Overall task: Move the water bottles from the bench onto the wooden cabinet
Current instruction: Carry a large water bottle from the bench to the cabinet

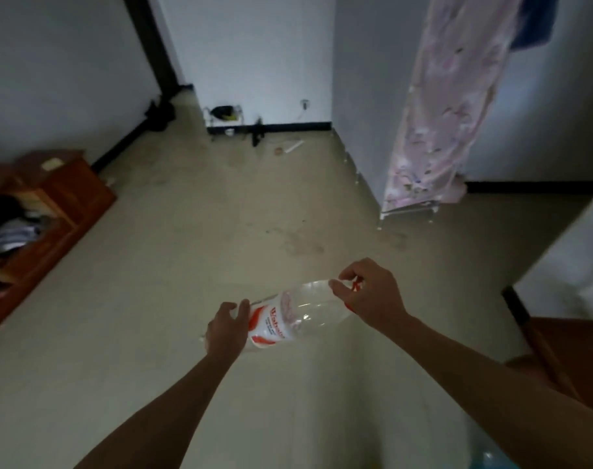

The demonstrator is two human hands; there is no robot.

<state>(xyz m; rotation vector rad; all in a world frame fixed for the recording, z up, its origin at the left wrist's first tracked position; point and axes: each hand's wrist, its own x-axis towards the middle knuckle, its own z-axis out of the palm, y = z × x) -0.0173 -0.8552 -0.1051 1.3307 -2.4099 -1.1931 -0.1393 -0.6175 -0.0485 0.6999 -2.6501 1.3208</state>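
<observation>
A clear plastic water bottle with a red and white label lies nearly flat in the air above the floor, held at both ends. My right hand grips its neck end, where a bit of red cap shows. My left hand curls round its base end. The wooden cabinet stands at the left against the wall, its top bearing a small pale object and its open shelf holding clothes. A brown wooden piece at the right edge could be the bench; I cannot tell.
Pale tiled floor spreads ahead. A pink floral cloth wardrobe stands at the right by a wall corner. A small wire rack and dark items sit at the far wall. A bluish object peeks in at the bottom.
</observation>
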